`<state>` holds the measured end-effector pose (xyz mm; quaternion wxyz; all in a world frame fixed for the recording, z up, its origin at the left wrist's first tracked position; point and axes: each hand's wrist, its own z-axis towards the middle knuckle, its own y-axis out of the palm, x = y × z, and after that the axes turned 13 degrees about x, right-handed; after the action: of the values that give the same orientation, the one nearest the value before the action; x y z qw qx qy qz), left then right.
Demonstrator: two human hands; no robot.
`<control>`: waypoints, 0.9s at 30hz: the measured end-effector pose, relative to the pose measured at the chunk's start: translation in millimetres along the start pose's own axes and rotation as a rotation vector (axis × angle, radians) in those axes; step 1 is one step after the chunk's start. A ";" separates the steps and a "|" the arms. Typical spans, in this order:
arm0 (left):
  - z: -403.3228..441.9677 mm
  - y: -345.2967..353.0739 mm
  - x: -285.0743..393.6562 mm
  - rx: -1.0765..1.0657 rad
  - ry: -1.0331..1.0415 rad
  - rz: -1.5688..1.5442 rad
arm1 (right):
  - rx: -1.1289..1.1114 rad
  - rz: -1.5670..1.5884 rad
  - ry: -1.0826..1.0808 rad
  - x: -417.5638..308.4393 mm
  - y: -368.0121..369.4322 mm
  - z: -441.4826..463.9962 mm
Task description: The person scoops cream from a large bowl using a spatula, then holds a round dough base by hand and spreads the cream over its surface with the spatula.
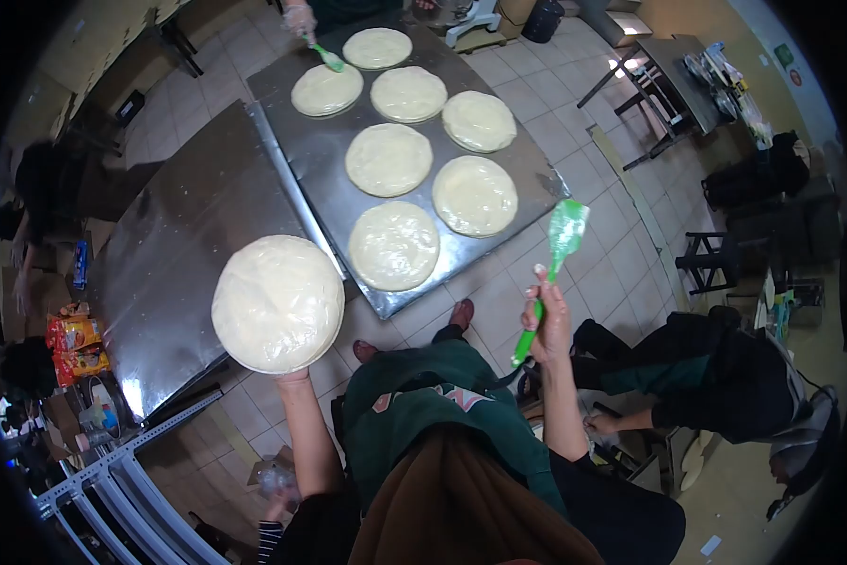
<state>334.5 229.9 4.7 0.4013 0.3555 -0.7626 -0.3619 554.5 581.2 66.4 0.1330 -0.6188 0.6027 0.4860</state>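
On my left hand (294,376) rests a large round flat dough (278,303) with a shiny top; the dough hides most of the fingers beneath it. My right hand (548,323) is closed around the handle of a green spatula (566,232), its blade pointing up and smeared with something pale. Several similar glossy dough rounds (393,246) lie on the metal table (301,146) ahead. At that table's far side, a co-worker's gloved hand (299,21) holds another green spatula (329,58) against one dough round (327,90).
A second metal table (197,202) stands at the left, beside orange packets (73,331). Metal racking (131,471) is at the lower left. One co-worker (715,377) bends at the right, another person (56,188) is at the far left. A dark stool (708,262) stands right.
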 end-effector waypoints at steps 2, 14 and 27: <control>0.2 11.8 -36.2 -0.030 -0.054 -0.023 | 0.045 0.092 0.020 -26.9 -37.1 20.5; 21.5 75.9 -195.6 -0.067 -0.265 -0.048 | 0.107 0.020 0.133 -57.3 -91.5 81.8; 95.8 166.4 -304.9 -0.203 -0.572 -0.241 | 0.297 0.062 -0.026 -115.7 -129.8 130.2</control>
<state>338.9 590.1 -3.9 0.1584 0.2854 -0.7569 -0.5662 633.7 781.1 35.8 0.2157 -0.5671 0.6850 0.4033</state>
